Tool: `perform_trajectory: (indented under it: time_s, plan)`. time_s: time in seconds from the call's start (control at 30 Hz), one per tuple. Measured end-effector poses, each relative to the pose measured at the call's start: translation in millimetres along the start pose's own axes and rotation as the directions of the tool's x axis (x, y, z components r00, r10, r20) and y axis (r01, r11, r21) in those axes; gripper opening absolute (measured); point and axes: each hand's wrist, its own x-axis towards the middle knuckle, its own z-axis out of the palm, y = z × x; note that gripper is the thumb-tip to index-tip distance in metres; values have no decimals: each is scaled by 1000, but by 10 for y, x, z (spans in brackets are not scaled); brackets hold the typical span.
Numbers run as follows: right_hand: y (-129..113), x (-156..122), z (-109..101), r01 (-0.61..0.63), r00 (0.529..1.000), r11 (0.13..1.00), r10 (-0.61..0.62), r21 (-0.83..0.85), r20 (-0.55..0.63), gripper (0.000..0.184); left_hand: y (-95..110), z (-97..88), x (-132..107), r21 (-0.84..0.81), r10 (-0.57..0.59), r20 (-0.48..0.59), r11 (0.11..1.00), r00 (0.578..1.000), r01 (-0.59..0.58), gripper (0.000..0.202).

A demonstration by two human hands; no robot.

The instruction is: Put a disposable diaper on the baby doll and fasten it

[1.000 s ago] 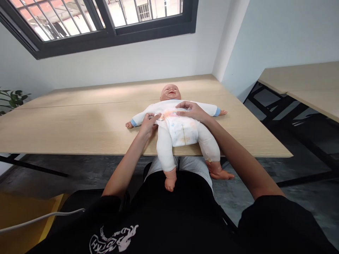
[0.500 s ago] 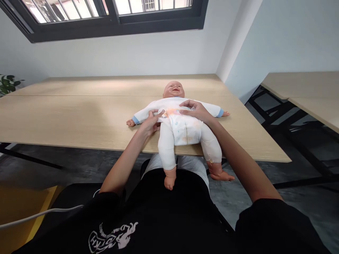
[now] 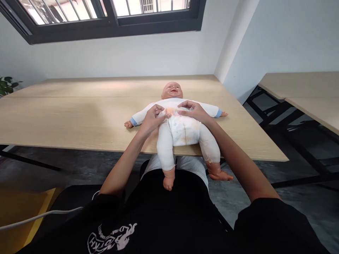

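Note:
A baby doll (image 3: 171, 91) in a white top with blue cuffs lies on its back, its lower legs hanging past the table's front edge. Around its hips is a white diaper (image 3: 184, 132) with an orange-tinted printed waistband. At the waistband's left side, my left hand (image 3: 155, 118) is closed, thumb on the front and fingers pinching the diaper's edge. My right hand (image 3: 194, 111) rests on the right part of the waistband, with thumb and index finger stretched apart over the diaper and belly.
The doll lies on a light wooden table (image 3: 66, 120). A second wooden table (image 3: 302, 84) stands at the right. Behind are a wall and a dark-framed window (image 3: 113, 30). A white cable (image 3: 53, 212) runs at the lower left beside a yellow panel (image 3: 37, 225).
My left hand has risen from the doll's side onto the waistband's left edge, its fingers now curled in. My right hand stays in about the same place.

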Motion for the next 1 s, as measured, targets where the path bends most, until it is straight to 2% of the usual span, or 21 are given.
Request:
perform_trajectory:
  time_s: [0.1,0.17,0.3,0.47,0.6,0.77,0.83,0.93,1.0]
  plan:
    - [-17,-2,5,-13,1000,1000,13,7,-3,51,36,-59,0,-9,24,80,1000,997,-23,32]
    - [-23,-1,8,-13,1000,1000,13,21,1,52,63,-85,-1,13,63,81,998,995,-65,29]
    - [-19,1,3,-14,1000,1000,14,24,2,51,54,-76,29,44,113,16,993,993,-114,22]
    - [20,13,-8,3,1000,1000,-3,21,11,48,-30,-38,145,60,100,-96,994,990,-95,21]
    - [30,20,-7,-6,1000,1000,6,30,15,48,-34,-29,192,-38,120,-113,991,986,-125,21]
    - [-21,8,6,-7,1000,1000,7,24,-3,47,-98,-66,152,-21,175,-138,984,975,-179,8]
    - [-35,5,9,-16,1000,999,16,30,4,48,-166,-122,123,-16,148,-98,989,984,-150,16]
    - [-36,8,9,-25,1000,999,24,40,11,49,-262,-242,82,18,52,0,999,999,-52,49]
    - [-29,12,8,-31,999,999,30,45,11,50,-291,-312,67,52,5,24,999,1000,-6,60]
